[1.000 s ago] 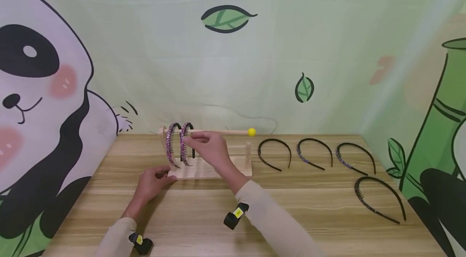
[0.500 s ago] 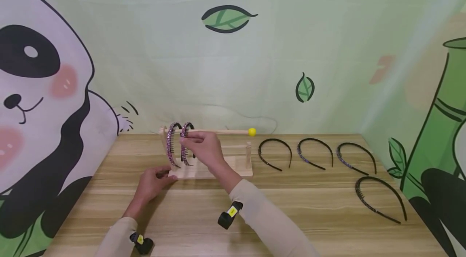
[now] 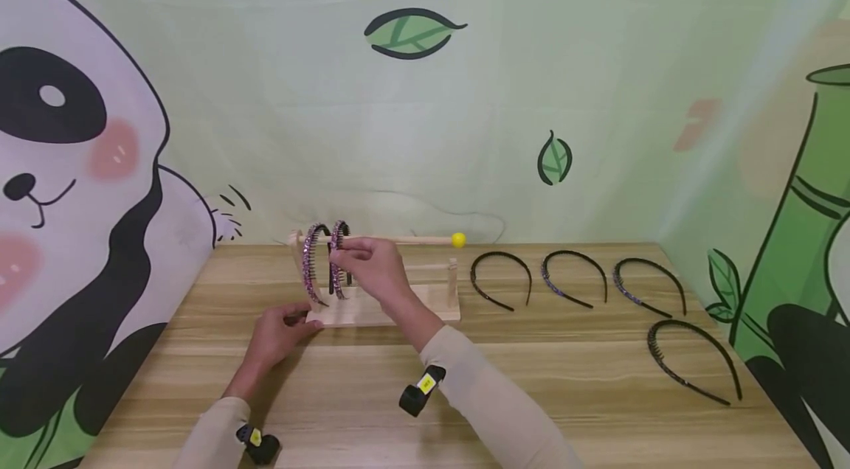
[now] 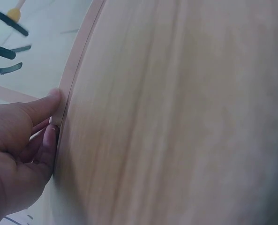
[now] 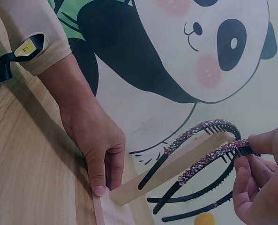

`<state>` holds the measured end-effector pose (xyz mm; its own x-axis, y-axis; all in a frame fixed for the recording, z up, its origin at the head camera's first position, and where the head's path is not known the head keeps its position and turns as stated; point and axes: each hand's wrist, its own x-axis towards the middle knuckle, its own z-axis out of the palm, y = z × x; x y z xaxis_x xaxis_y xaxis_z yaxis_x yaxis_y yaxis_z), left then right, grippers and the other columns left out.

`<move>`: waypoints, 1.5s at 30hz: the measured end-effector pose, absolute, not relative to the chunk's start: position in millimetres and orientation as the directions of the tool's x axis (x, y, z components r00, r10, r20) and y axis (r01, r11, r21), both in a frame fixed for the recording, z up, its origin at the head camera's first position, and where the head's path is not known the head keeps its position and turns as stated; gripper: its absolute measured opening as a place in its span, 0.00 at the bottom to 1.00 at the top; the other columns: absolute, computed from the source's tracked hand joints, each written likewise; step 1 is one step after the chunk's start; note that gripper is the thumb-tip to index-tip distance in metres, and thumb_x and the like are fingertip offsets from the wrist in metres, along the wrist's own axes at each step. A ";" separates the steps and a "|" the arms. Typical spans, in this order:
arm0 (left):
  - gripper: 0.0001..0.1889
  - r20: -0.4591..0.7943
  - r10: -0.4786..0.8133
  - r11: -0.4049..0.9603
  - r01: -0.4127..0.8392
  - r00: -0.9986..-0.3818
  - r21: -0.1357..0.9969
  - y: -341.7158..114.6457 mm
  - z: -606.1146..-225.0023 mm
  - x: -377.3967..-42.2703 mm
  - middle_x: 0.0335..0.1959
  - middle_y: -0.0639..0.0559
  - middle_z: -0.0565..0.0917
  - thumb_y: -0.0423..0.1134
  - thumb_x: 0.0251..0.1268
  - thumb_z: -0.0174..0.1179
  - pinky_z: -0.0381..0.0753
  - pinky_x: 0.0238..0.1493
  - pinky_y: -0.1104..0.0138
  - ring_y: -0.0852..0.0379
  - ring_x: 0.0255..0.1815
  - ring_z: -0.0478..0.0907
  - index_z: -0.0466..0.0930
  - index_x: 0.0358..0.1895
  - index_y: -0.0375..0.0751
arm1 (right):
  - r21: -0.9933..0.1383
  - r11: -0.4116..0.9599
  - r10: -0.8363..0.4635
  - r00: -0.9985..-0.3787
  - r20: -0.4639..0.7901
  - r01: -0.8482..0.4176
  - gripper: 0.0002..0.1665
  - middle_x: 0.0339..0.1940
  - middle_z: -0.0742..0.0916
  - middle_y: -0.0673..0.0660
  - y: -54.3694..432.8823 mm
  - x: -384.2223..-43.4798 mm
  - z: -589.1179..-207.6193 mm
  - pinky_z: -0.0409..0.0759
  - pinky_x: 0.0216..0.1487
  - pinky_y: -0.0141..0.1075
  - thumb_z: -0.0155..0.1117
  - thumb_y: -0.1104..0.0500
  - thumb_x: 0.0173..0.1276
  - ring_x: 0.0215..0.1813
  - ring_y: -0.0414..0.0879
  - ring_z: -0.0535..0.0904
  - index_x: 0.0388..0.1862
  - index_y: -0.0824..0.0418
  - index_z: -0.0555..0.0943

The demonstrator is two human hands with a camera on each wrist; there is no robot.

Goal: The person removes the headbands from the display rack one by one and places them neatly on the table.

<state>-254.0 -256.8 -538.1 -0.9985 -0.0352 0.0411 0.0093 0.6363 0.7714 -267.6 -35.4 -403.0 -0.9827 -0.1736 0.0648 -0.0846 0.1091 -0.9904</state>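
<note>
My right hand point(image 3: 375, 273) pinches a black headband with pink-purple glitter point(image 3: 335, 283) between thumb and fingers. This headband hangs around the upper rod point(image 3: 425, 240) of a wooden stand point(image 3: 385, 310). Just left of it, a similar glitter headband point(image 3: 308, 266) hangs by the stand's left post. In the right wrist view, the pinched headband point(image 5: 202, 164) and its neighbour point(image 5: 190, 131) are apart, comb teeth inward. My left hand point(image 3: 275, 336) grips the left end of the stand's base, thumb on its front corner; the left wrist view shows the thumb and fingers point(image 4: 47, 145) at the base edge.
A yellow ball point(image 3: 459, 240) caps the rod's right end. Right of the stand lie three headbands in a row point(image 3: 501, 255), point(image 3: 574, 255), point(image 3: 647, 262), with another headband point(image 3: 693, 388) nearer. A printed cloth point(image 3: 425, 122) stands behind the wooden table point(image 3: 372, 395).
My right hand has shifted slightly left with its grip on the second headband. That headband has moved a little left and up. The left hand stays in place on the stand.
</note>
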 end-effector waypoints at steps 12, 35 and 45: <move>0.25 0.049 -0.040 0.643 0.012 -0.998 0.766 -255.6 -537.5 -253.8 0.59 0.34 0.84 0.42 0.66 0.71 0.80 0.58 0.47 0.39 0.56 0.83 0.80 0.62 0.31 | -0.993 0.078 -0.180 -0.981 0.069 -0.085 0.17 0.41 0.92 0.51 -31.0 -268.8 -395.0 0.86 0.48 0.39 0.74 0.55 0.67 0.45 0.41 0.87 0.53 0.59 0.87; 0.25 0.027 -0.042 0.646 -0.007 -0.999 0.763 -255.7 -537.4 -253.4 0.59 0.35 0.84 0.43 0.66 0.71 0.78 0.59 0.47 0.40 0.57 0.82 0.81 0.62 0.32 | -0.979 0.086 -0.220 -0.962 0.162 -0.185 0.18 0.44 0.92 0.51 -10.2 -255.2 -366.8 0.85 0.49 0.35 0.71 0.55 0.70 0.47 0.41 0.88 0.56 0.60 0.86; 0.26 0.042 -0.037 0.660 0.007 -0.998 0.751 -256.2 -537.2 -253.3 0.58 0.35 0.84 0.43 0.65 0.71 0.78 0.59 0.46 0.39 0.57 0.82 0.81 0.62 0.32 | -0.970 0.091 -0.214 -0.956 0.201 -0.224 0.19 0.46 0.92 0.55 7.6 -252.4 -357.7 0.85 0.52 0.37 0.71 0.55 0.70 0.49 0.45 0.88 0.58 0.60 0.85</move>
<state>-253.3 -256.2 -537.2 -0.9984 -0.0370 0.0423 0.0074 0.6602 0.7510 -252.4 7.6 -357.7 -0.9559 -0.2141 0.2010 -0.2244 0.0911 -0.9702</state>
